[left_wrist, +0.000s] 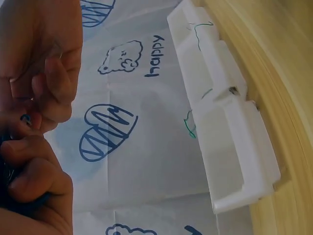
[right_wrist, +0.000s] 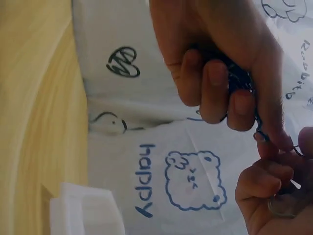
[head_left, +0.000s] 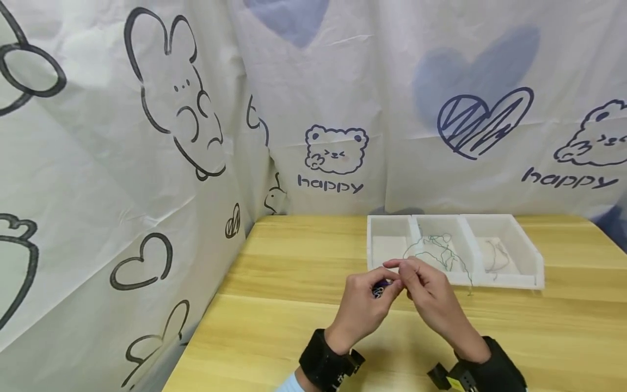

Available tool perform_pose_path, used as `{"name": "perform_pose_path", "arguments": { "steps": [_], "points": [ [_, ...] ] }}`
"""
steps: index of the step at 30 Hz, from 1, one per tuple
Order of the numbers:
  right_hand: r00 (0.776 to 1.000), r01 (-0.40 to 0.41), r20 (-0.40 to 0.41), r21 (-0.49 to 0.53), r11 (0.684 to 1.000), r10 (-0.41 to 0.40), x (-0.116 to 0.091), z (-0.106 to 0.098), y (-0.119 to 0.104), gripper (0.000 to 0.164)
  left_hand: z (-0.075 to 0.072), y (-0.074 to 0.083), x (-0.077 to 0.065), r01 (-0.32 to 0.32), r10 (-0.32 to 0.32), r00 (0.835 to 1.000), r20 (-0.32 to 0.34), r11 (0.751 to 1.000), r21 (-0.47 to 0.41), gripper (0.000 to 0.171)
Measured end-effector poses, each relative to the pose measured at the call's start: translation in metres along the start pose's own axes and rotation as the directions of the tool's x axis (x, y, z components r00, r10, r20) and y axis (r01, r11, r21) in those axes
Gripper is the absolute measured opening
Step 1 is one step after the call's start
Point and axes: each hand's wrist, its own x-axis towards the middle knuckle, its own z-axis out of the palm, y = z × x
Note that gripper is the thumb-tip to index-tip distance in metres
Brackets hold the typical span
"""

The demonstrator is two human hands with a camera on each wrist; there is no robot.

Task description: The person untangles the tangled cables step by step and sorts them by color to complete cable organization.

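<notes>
Over the table's middle, my two hands meet at the fingertips. The curled fingers of my left hand [head_left: 364, 307] grip a tangled bundle of dark blue thread [right_wrist: 238, 78], mostly hidden inside the palm in the head view. From that bundle a strand [right_wrist: 259, 125] runs down to the left thumb and forefinger. My right hand [head_left: 433, 296] pinches a thin dark thread end [right_wrist: 296, 150] close against the left fingertips. A faint thin loop [right_wrist: 282, 208] shows by the right palm in the right wrist view.
Behind the hands, a white three-compartment tray [head_left: 514, 281] stands on the wooden table [head_left: 284, 272]. Tangled green thread [head_left: 443, 253] lies in its middle compartment and hangs over the front. Pale tan thread [head_left: 498, 256] lies in the right one. A printed white curtain [head_left: 392, 109] hangs behind and at left.
</notes>
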Motion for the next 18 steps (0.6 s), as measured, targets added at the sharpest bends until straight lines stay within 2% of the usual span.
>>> {"name": "perform_pose_path", "arguments": {
  "steps": [2, 6, 8, 10, 12, 15, 17, 18],
  "points": [
    [0.998, 0.026, -0.054, -0.021, 0.999, -0.027, 0.002, -0.003, 0.001, 0.028, 0.005, 0.000, 0.004, 0.029, -0.028, 1.000, 0.004, 0.996, -0.079, 0.009],
    [0.987, 0.035, -0.155, -0.035, 0.999, -0.040, 0.005, -0.013, 0.004, 0.030, 0.010, 0.000, 0.012, 0.088, -0.089, 0.996, 0.004, 0.971, -0.224, 0.012],
    [0.983, 0.038, -0.178, 0.008, 0.999, -0.036, 0.005, -0.017, 0.005, 0.031, 0.010, -0.002, 0.017, 0.101, -0.107, 0.994, -0.012, 0.968, -0.232, 0.016],
    [0.985, 0.037, -0.170, 0.111, 0.993, -0.018, 0.005, -0.023, 0.007, 0.032, 0.008, -0.006, 0.021, 0.112, -0.122, 0.992, -0.043, 0.976, -0.187, 0.019],
    [0.985, 0.019, -0.169, 0.227, 0.974, 0.020, 0.007, -0.031, 0.008, 0.033, 0.004, -0.012, 0.024, 0.140, -0.149, 0.987, -0.068, 0.983, -0.120, 0.022],
    [0.977, -0.050, -0.176, 0.350, 0.936, 0.118, 0.008, -0.053, 0.009, 0.037, -0.003, -0.021, 0.027, 0.198, -0.206, 0.974, -0.089, 0.976, -0.093, 0.025],
    [0.967, -0.110, -0.180, 0.352, 0.930, 0.182, 0.008, -0.071, 0.012, 0.038, -0.008, -0.025, 0.029, 0.235, -0.246, 0.965, -0.086, 0.964, -0.123, 0.026],
    [0.960, -0.148, -0.183, 0.307, 0.940, 0.210, 0.008, -0.079, 0.014, 0.037, -0.011, -0.026, 0.031, 0.246, -0.259, 0.963, -0.080, 0.958, -0.145, 0.026]
  ]
}}
